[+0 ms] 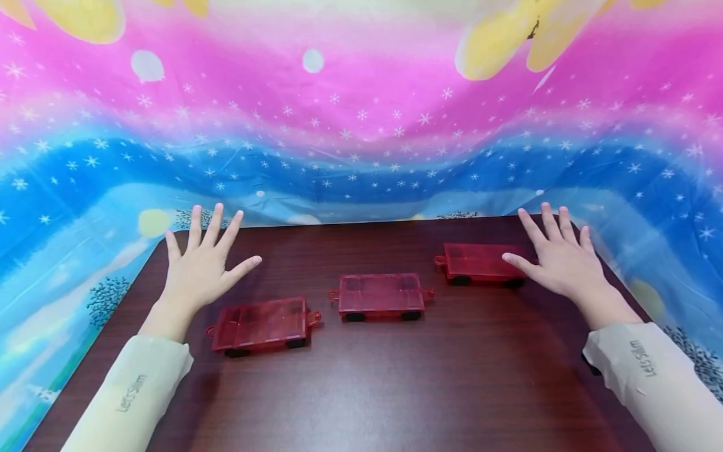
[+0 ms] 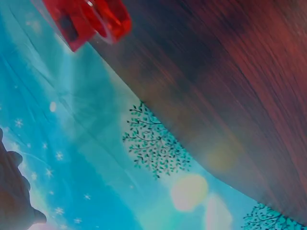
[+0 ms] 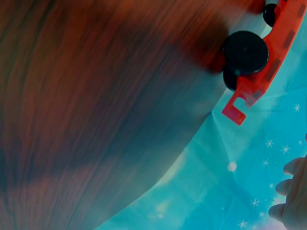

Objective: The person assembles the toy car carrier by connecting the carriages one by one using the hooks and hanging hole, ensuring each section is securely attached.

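Three flat, see-through red toy wagons with black wheels stand on the dark wooden table in a slanting row: a left wagon, a middle wagon and a right wagon. Small red coupling loops stick out from their ends. My left hand is held palm down with fingers spread, nearest the left wagon and holding nothing. My right hand, also spread and bare, overlaps the right wagon's far end with its thumb in the head view. In the right wrist view, a wagon's black wheel and red hook show up close.
Behind the wooden table and along its sides hangs a pink and blue cloth printed with snowflakes and bushes. The table's rounded back corners lie near both hands. Light sleeves cover both forearms.
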Demonstrator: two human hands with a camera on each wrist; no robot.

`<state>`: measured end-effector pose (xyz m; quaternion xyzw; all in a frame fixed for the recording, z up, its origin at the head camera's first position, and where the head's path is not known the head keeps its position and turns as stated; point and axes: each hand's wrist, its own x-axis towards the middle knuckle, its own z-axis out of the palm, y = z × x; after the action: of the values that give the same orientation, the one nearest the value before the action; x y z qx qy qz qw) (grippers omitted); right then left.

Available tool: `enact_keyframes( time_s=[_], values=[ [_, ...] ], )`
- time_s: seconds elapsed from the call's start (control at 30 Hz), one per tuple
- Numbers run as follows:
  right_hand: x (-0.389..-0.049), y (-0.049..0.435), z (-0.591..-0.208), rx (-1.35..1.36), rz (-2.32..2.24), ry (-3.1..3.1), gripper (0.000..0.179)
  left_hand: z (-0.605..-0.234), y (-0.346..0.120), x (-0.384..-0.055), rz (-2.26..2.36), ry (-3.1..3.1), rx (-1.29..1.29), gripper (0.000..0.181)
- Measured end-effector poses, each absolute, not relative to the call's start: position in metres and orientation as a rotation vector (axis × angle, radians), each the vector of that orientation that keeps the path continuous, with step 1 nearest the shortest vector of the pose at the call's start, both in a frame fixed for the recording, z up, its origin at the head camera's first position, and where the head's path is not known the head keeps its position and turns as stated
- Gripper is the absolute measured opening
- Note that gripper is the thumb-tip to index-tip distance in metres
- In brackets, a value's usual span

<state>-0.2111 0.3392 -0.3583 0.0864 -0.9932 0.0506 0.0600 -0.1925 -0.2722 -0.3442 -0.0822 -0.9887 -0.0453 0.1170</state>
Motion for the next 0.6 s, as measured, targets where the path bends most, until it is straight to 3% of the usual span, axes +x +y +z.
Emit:
enact_keyframes(
  time_s=[0.6],
  values=[
    [-0.216, 0.309, -0.364, 0.366, 0.156, -3.095, 0.093, -0.341, -0.232, -0.184, -0.149, -2.903, -0.433, 0.09]
  ],
)
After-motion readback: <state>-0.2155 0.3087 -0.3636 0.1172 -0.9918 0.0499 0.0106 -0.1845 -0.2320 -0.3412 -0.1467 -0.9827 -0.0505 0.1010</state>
